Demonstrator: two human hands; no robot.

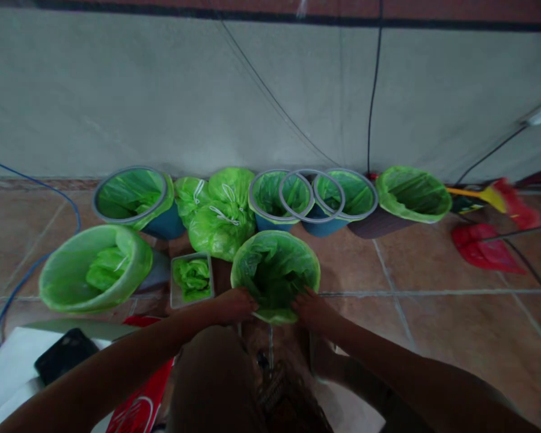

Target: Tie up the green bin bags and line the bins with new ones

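Observation:
Between my knees stands a bin lined with a green trash bag (275, 248), its mouth facing up. My left hand (238, 304) is closed on the near left part of the rim, where the bag folds over. On the near right part of the same rim, my right hand (313, 308) grips the bag edge too. The fingers of both hands partly go over the edge, and the bin's body is mostly hidden below. Just beyond it, a loose grey ring (283, 205) lies across two lined bins with grey rims (255, 210).
Tied green bags (220, 231) sit against the wall. A lined bin (139, 276), a small tray of green bags (175, 294) and another rimmed bin (100, 213) are leftward. Rightward stand a brown lined bin (374, 222) and a red dustpan (482, 249). A black phone (65, 355) lies lower left.

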